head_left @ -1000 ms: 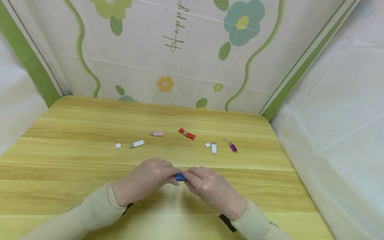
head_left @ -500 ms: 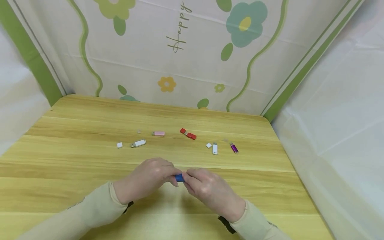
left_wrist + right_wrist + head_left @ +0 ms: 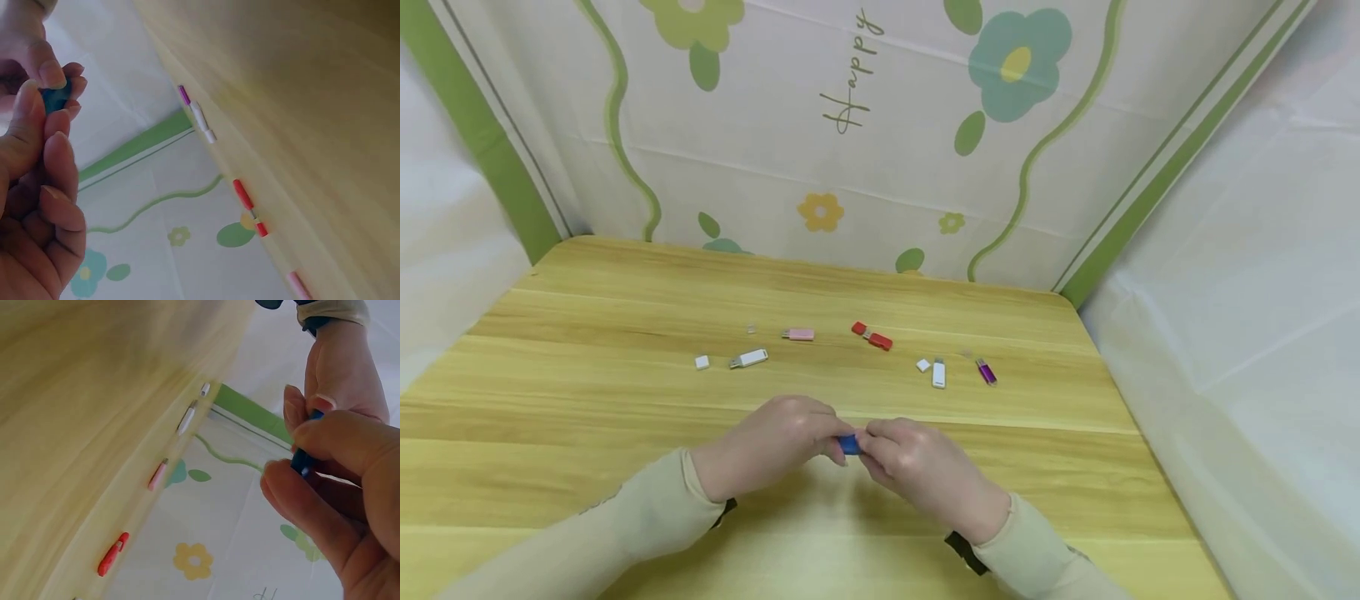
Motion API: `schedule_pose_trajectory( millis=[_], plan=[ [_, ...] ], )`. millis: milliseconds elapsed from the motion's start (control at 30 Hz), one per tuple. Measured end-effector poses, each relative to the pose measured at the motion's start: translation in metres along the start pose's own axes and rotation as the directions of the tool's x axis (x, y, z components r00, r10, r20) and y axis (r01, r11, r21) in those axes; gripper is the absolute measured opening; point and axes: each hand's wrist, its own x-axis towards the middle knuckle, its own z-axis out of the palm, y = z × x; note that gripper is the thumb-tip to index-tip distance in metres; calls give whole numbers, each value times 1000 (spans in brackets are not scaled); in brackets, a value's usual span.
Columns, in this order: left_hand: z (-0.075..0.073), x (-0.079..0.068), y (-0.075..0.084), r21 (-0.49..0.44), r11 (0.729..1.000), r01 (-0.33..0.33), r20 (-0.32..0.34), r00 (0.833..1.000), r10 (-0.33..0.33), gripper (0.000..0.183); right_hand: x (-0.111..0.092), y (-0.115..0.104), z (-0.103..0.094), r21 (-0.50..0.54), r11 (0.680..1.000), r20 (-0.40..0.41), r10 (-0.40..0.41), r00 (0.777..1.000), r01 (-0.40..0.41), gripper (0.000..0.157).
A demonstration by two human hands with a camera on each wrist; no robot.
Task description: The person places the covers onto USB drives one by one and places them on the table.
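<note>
Between the two hands, above the front part of the wooden table [image 3: 850, 533], is a small blue USB stick [image 3: 850, 444], mostly covered by fingers. My left hand [image 3: 778, 446] pinches its left end between thumb and fingers. My right hand [image 3: 928, 475] pinches the right end. In the left wrist view the blue stick [image 3: 57, 97] shows between both thumbs and fingertips. A blue end [image 3: 303, 460] pokes out between thumb and forefinger in the right wrist view. Whether its cap is on or off is hidden.
Behind the hands lie a white USB stick [image 3: 750, 358] with its cap [image 3: 702, 362], a pink one [image 3: 799, 334], a red one [image 3: 878, 340] beside its red cap [image 3: 859, 328], another white one [image 3: 939, 374] with its cap [image 3: 923, 365], and a purple one [image 3: 987, 372]. A patterned curtain [image 3: 737, 167] hangs behind.
Both hands keep their pinch on the blue USB stick and barely move. The whole head view has shifted slightly, so the table things appear a little further right.
</note>
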Motion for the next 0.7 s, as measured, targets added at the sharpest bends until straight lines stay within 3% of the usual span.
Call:
schedule_pose_trajectory(
  millis=[167,467,700],
  plan=[
    [6,-5,-4,-79,994,78,91,993,-71,20,-4,6,8,85,995,74,42,996,-48,17],
    [13,-6,-8,10,990,140,179,974,-140,15,-8,8,17,94,988,172,103,980,-120,19],
    [15,-3,-11,36,982,185,199,962,-188,8,-4,12,19,108,981,215,136,967,-162,17]
  ],
)
